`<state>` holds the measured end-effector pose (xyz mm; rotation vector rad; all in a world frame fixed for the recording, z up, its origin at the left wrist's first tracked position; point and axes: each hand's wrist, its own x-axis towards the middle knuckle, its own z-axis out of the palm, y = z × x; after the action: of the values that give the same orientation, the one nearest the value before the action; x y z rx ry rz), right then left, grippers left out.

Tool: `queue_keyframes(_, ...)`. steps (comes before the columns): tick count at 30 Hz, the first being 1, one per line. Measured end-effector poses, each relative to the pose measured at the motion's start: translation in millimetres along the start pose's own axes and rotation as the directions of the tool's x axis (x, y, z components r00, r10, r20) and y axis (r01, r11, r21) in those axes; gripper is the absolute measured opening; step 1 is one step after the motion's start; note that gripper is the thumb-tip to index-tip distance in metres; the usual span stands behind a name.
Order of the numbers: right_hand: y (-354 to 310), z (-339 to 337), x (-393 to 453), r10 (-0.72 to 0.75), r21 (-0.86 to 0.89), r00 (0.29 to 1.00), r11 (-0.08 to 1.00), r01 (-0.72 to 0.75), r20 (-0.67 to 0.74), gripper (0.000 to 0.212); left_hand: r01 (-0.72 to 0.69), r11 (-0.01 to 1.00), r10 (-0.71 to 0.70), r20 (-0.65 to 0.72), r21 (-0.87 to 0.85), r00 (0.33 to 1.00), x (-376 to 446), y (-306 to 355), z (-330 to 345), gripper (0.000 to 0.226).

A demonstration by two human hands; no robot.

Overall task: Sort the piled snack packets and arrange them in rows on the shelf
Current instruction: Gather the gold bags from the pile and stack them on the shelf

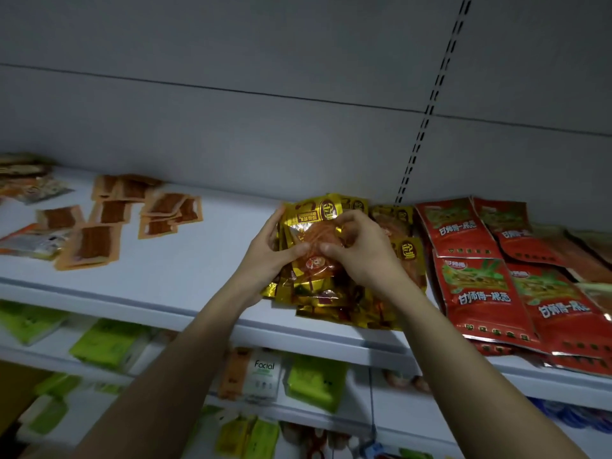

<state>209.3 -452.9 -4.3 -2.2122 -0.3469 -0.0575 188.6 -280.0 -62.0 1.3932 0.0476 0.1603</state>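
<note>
Green packs (109,346) on the lower shelf sit nearest. Above, left hand (268,256) and right hand (357,250) both pinch a stack of gold snack packets (318,226), lifted over the gold pile (344,309) at the white shelf (198,260) front. Red packets (480,293) lie right in rows, orange packets (109,220) scattered left, grey back panel (265,127) behind.

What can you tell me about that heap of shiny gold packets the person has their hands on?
The heap of shiny gold foil snack packets lies loosely piled on the white shelf, overlapping at odd angles. Clear windows show orange-red food inside, and dark labels mark their tops. The left hand and right hand grip the topmost packets together. The heap's right edge touches the red packets.
</note>
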Motion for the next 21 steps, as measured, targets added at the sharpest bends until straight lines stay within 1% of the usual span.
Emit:
queue_keyframes(3,7,-11,3,0.027,0.089,0.998,0.996,-0.022,-0.061,0.045,-0.010,0.999,0.007,-0.076,-0.046,0.997,1,-1,0,0.057)
queue_keyframes(5,13,-20,6,0.057,0.167,0.990,0.985,-0.035,-0.128,0.038,-0.023,0.997,0.011,-0.157,-0.078,0.988,4,-5,-5,0.054)
queue_keyframes(6,16,-24,6,0.074,0.196,0.985,0.980,-0.042,-0.159,0.036,-0.042,0.996,0.022,-0.235,-0.081,0.972,6,-7,-9,0.056)
queue_keyframes(7,19,-27,6,0.083,0.198,0.980,0.979,-0.046,-0.180,0.034,-0.059,0.995,0.030,-0.334,-0.079,0.942,7,-10,-14,0.058)
queue_keyframes(8,22,-30,5,0.082,0.172,0.980,0.984,-0.050,-0.184,0.033,-0.083,0.992,0.033,-0.440,-0.094,0.897,8,-12,-20,0.059)
queue_keyframes(9,22,-31,3,0.075,0.127,0.984,0.990,-0.054,-0.164,0.033,-0.101,0.984,0.009,-0.526,-0.145,0.850,8,-14,-26,0.058)
queue_keyframes(10,22,-30,1,0.066,0.070,0.990,0.996,-0.057,-0.127,0.034,-0.130,0.964,-0.031,-0.579,-0.234,0.814,9,-15,-31,0.057)
queue_keyframes(12,20,-25,-5,0.051,-0.040,0.998,0.998,-0.052,-0.027,0.036,-0.157,0.917,-0.107,-0.602,-0.368,0.791,11,-17,-37,0.058)
queue_keyframes(14,17,-17,-11,0.059,-0.143,0.994,0.989,-0.045,0.094,0.042,-0.167,0.919,-0.107,-0.634,-0.358,0.766,12,-18,-37,0.059)
queue_keyframes(16,15,-12,-14,0.081,-0.305,0.981,0.952,-0.024,0.174,0.044,-0.178,0.930,-0.091,-0.670,-0.322,0.737,15,-19,-36,0.057)
queue_keyframes(18,11,-13,-15,0.091,-0.443,0.977,0.896,0.003,0.191,0.040,-0.188,0.932,-0.080,-0.683,-0.310,0.726,15,-22,-37,0.056)
queue_keyframes(21,8,-19,-13,0.110,-0.525,0.980,0.851,-0.008,0.164,0.044,-0.167,0.949,-0.060,-0.671,-0.268,0.739,13,-21,-35,0.059)
